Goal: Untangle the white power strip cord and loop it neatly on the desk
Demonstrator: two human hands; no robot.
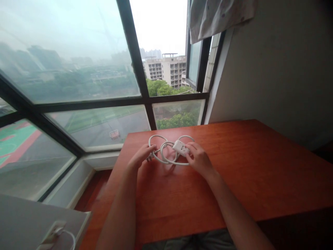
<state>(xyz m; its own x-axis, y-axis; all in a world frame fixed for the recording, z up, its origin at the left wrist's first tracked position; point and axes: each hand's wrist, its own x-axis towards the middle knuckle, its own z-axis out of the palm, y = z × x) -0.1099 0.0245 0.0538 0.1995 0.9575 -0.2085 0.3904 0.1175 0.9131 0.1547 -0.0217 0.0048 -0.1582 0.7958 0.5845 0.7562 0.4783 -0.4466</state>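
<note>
A white power strip (181,148) with a few socket holes is tilted above the far part of the table. My right hand (198,156) grips its right end between thumb and fingers. Its pale cord (166,161) hangs in loose loops between my two hands, close over the tabletop. On the left, my left hand (142,155) is closed on the plug end of the cord; the prongs (149,158) show just below the fingers.
The reddish-brown wooden table (260,166) reaches from my lap to the window. Black window frames (104,103) stand beyond it, with one pane open. A wall outlet (53,234) with a white plug is at lower left. A curtain (218,17) hangs at the top.
</note>
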